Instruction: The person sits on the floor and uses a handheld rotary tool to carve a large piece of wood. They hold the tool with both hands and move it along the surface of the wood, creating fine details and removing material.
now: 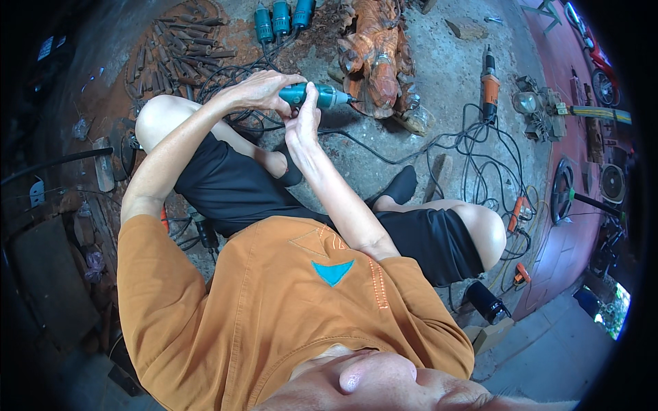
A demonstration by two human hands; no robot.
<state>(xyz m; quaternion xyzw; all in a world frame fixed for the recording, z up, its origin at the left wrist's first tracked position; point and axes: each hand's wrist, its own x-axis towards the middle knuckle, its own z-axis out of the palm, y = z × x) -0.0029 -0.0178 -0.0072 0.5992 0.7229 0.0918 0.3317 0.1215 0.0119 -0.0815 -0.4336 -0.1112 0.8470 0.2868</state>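
Observation:
Both hands are wrapped round a teal die grinder (329,96), which lies level with its tip pointing right. My left hand (264,90) grips its rear part from above. Further forward, my right hand (303,125) holds the body from below, thumb along the side. The dark bit at the nose comes up against or very near the lower left edge of a reddish-brown wood carving (375,58); I cannot tell whether it touches. The carving lies on the concrete floor, just beyond my feet.
Three more teal power tools (282,18) stand at the back, cables tangled below. Many carving tools or sticks (181,48) lie back left in sawdust. An orange and black grinder (490,92) lies right, beside looped black cables (473,147). A black cylinder (485,301) sits near my knee.

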